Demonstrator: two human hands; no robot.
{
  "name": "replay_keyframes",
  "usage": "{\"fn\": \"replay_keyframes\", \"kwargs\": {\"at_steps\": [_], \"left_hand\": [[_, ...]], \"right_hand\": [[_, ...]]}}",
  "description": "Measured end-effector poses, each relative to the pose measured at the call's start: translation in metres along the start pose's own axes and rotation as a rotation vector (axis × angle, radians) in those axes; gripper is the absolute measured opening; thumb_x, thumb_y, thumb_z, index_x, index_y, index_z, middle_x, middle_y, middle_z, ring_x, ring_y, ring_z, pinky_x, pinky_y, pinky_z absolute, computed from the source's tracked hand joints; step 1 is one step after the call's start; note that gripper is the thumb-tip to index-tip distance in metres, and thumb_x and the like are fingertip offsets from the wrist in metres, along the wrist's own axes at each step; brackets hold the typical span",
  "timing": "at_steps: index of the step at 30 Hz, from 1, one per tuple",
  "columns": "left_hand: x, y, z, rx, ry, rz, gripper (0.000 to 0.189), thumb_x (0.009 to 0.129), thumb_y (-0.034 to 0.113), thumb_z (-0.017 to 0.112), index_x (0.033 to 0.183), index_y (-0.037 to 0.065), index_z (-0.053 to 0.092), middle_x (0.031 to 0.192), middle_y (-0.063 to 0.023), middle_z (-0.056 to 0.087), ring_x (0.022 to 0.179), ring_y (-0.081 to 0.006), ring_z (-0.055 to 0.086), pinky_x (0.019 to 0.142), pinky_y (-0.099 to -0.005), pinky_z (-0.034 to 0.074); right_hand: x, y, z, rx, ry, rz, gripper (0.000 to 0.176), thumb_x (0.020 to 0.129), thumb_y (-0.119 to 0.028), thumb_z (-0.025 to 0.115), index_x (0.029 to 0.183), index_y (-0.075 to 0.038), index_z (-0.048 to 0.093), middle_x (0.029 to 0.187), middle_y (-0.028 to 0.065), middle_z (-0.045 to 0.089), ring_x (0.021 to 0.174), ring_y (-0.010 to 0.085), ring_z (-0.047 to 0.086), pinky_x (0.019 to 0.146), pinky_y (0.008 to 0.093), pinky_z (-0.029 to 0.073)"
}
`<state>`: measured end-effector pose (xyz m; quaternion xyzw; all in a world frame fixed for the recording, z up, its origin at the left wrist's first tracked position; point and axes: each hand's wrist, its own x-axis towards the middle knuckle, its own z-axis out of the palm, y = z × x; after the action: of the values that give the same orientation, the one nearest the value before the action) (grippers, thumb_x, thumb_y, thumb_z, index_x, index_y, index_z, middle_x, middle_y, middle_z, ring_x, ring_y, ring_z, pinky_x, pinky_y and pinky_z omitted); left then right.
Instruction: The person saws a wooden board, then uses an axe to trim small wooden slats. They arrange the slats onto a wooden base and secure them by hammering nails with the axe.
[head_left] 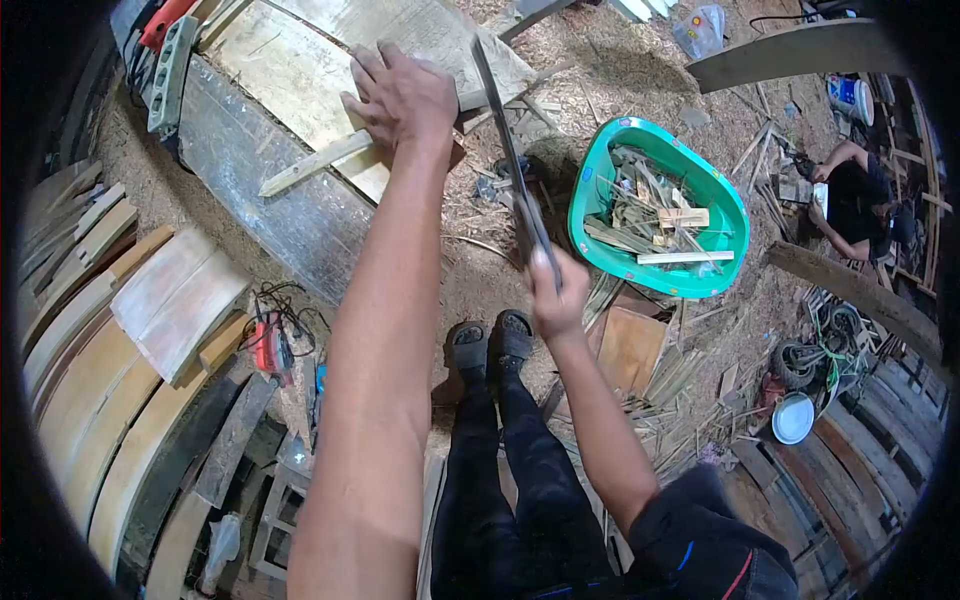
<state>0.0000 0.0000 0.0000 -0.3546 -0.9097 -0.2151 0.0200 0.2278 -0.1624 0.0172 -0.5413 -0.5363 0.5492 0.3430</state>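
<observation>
My left hand (400, 95) presses down on a narrow wooden strip (318, 163), its fingers spread across the boards beyond. The strip lies slantwise over pale boards (290, 85) on a worn workbench (260, 175), and its right end sticks out past them. My right hand (560, 290) is closed around the lower end of a hand saw (505, 125). The long, narrow blade points away from me and crosses the strip close to its right end, just right of my left hand. Part of the strip is hidden beneath the left hand and wrist.
Right of the saw, a green plastic tub (740, 215) holds wood offcuts. Sawdust and scraps cover the floor around my sandals. A red power tool (270, 345) with a cord lies near stacked planks (100, 400) at left. Another person (860, 200) sits at far right.
</observation>
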Motion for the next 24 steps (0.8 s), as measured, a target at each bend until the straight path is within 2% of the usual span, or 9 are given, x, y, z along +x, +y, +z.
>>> {"fn": "replay_keyframes", "kwargs": {"at_steps": [2,3,5,7,11,15,16,20,24], "left_hand": [[0.001,0.000,0.001,0.004,0.049,0.010,0.051,0.089,0.023,0.050,0.135,0.002,0.045,0.153,-0.0241,0.028,0.144,-0.0350,0.027,0.115,-0.0606,0.014],[-0.003,0.026,0.014,-0.080,0.023,-0.025,0.051,0.089,0.024,0.049,0.137,0.004,0.045,0.152,-0.0229,0.030,0.143,-0.0342,0.027,0.115,-0.0600,0.013],[-0.010,0.019,0.016,-0.036,0.008,-0.029,0.052,0.091,0.025,0.047,0.140,0.008,0.044,0.151,-0.0206,0.033,0.143,-0.0325,0.027,0.115,-0.0587,0.013],[-0.010,0.013,0.013,-0.033,0.009,-0.025,0.052,0.091,0.026,0.047,0.140,0.008,0.044,0.152,-0.0203,0.032,0.143,-0.0323,0.027,0.115,-0.0582,0.012],[0.001,0.006,0.007,-0.005,0.021,-0.021,0.052,0.092,0.027,0.046,0.140,0.007,0.043,0.153,-0.0195,0.031,0.144,-0.0323,0.026,0.115,-0.0582,0.011],[0.000,0.002,0.001,0.005,0.025,0.004,0.055,0.089,0.023,0.049,0.139,0.003,0.042,0.152,-0.0240,0.029,0.143,-0.0338,0.028,0.115,-0.0606,0.014],[0.000,0.001,0.001,0.006,0.021,-0.001,0.055,0.089,0.023,0.049,0.140,0.003,0.042,0.152,-0.0238,0.029,0.143,-0.0336,0.028,0.115,-0.0605,0.014],[0.005,0.002,0.002,0.018,0.034,-0.016,0.052,0.092,0.027,0.046,0.140,0.007,0.046,0.152,-0.0197,0.033,0.143,-0.0314,0.027,0.115,-0.0586,0.011],[0.005,0.003,0.002,0.009,0.046,0.006,0.053,0.091,0.025,0.047,0.139,0.005,0.045,0.152,-0.0214,0.032,0.143,-0.0323,0.028,0.115,-0.0590,0.013]], "right_hand": [[-0.009,0.005,-0.002,0.052,0.007,0.004,0.037,0.096,-0.029,0.054,0.068,-0.005,0.050,0.058,-0.0035,0.046,0.053,0.0057,0.040,0.049,0.0245,0.029],[0.012,-0.006,-0.022,-0.065,0.030,-0.063,0.037,0.096,-0.028,0.054,0.068,-0.004,0.051,0.057,-0.0027,0.045,0.053,0.0065,0.040,0.048,0.0267,0.030],[0.049,-0.007,-0.008,-0.097,0.016,-0.115,0.039,0.096,-0.027,0.055,0.066,-0.002,0.052,0.055,-0.0012,0.043,0.052,0.0081,0.040,0.047,0.0312,0.032],[0.058,-0.014,0.003,-0.051,0.036,-0.065,0.037,0.096,-0.026,0.056,0.067,-0.002,0.053,0.055,-0.0014,0.043,0.053,0.0070,0.040,0.048,0.0298,0.032],[-0.013,-0.008,-0.005,-0.021,0.057,-0.018,0.031,0.094,-0.024,0.055,0.074,-0.001,0.058,0.059,-0.0036,0.045,0.055,0.0053,0.044,0.050,0.0256,0.035],[0.053,-0.025,0.019,-0.039,0.007,-0.062,0.031,0.095,-0.023,0.055,0.071,-0.002,0.056,0.057,-0.0029,0.043,0.054,0.0064,0.042,0.049,0.0277,0.034],[0.059,-0.027,0.023,0.021,0.012,0.016,0.032,0.095,-0.022,0.055,0.070,-0.002,0.055,0.057,-0.0018,0.043,0.055,0.0066,0.040,0.049,0.0280,0.033],[-0.009,-0.001,-0.002,-0.047,0.032,-0.068,0.033,0.094,-0.024,0.056,0.069,-0.002,0.055,0.056,-0.0009,0.043,0.054,0.0060,0.041,0.049,0.0271,0.033],[0.039,-0.013,0.016,-0.021,0.029,-0.086,0.033,0.094,-0.024,0.057,0.070,-0.002,0.054,0.056,-0.0015,0.041,0.054,0.0068,0.039,0.048,0.0279,0.032]]}}
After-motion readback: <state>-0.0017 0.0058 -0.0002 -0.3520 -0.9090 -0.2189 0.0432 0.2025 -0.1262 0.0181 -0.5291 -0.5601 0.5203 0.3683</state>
